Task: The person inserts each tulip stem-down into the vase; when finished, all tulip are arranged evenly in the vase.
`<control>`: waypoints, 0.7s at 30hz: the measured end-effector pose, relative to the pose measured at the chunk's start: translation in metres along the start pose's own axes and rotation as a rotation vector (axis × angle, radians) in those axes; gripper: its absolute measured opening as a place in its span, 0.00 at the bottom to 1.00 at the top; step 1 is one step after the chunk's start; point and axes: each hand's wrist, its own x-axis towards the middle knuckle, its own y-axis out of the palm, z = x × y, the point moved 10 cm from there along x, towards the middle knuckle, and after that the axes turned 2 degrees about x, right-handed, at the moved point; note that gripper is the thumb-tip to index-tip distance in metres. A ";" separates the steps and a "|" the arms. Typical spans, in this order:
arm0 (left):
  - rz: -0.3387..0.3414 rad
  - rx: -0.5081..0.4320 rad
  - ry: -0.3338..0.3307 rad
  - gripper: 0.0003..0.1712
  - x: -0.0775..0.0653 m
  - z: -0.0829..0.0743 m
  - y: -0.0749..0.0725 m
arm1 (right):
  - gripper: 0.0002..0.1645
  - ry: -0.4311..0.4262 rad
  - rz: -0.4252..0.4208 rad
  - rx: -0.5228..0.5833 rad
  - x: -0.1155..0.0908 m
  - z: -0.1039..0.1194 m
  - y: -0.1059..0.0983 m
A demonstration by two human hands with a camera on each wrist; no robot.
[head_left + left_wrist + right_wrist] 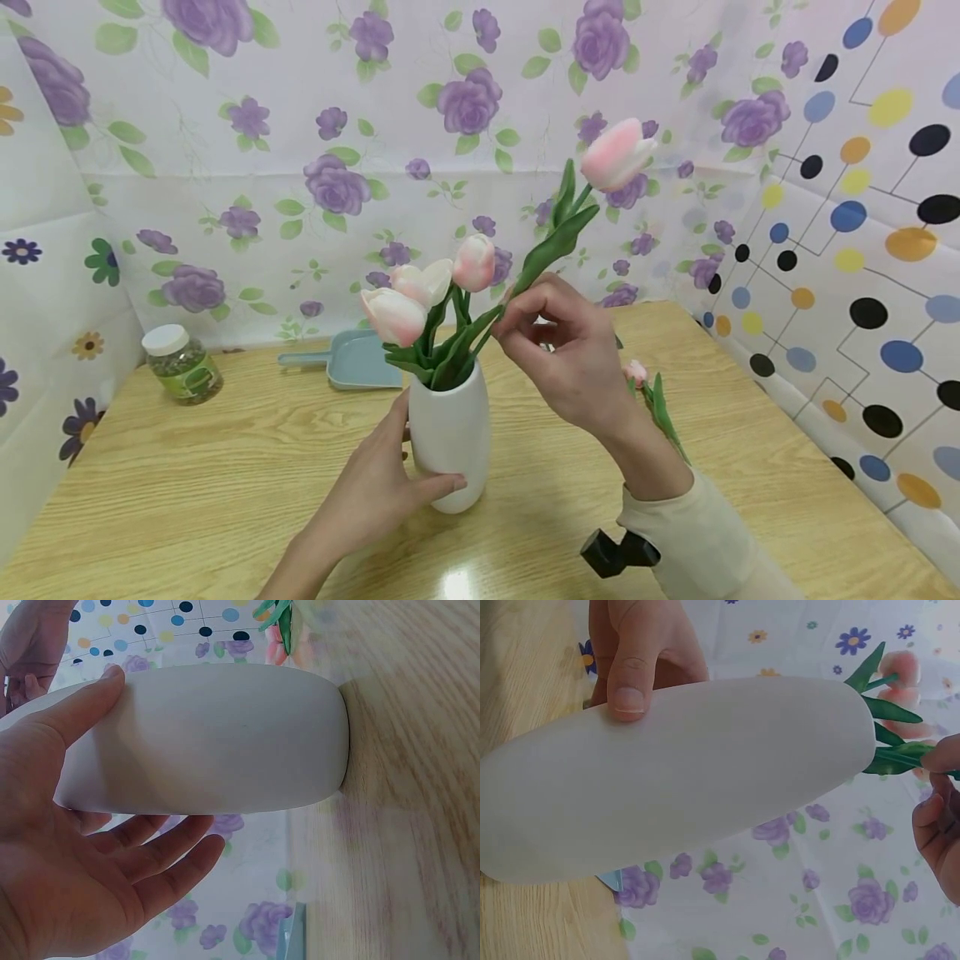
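Observation:
A white vase (pixel 453 437) stands on the wooden table with several pale pink tulips (pixel 476 263) in its mouth. My left hand (pixel 371 492) holds it from the left, thumb across the near side and fingers on the other side, as the left wrist view of the vase (pixel 232 742) shows. Above the rim and to the right, my right hand (pixel 562 354) pinches the stem of another tulip (pixel 617 157) between thumb and fingers. This flower leans up to the right. In the right wrist view, the right hand (pixel 941 825) is at the stems just beyond the rim.
Behind the vase lies a blue dustpan (pixel 365 360). A white-lidded jar (pixel 183 367) stands at the back left. Another pink flower (pixel 636 373) with green leaves lies right of the right forearm, partly hidden. Patterned curtains (pixel 465 200) enclose the table's back and sides.

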 end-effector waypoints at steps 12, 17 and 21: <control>-0.004 -0.002 0.015 0.65 0.001 -0.004 -0.001 | 0.10 0.117 0.156 -0.115 -0.002 -0.013 0.015; -0.002 -0.003 0.013 0.65 0.001 -0.004 -0.002 | 0.10 0.122 0.196 -0.138 -0.003 -0.014 0.019; 0.003 -0.002 -0.014 0.65 0.000 -0.001 -0.001 | 0.10 0.115 0.225 -0.160 -0.003 -0.016 0.024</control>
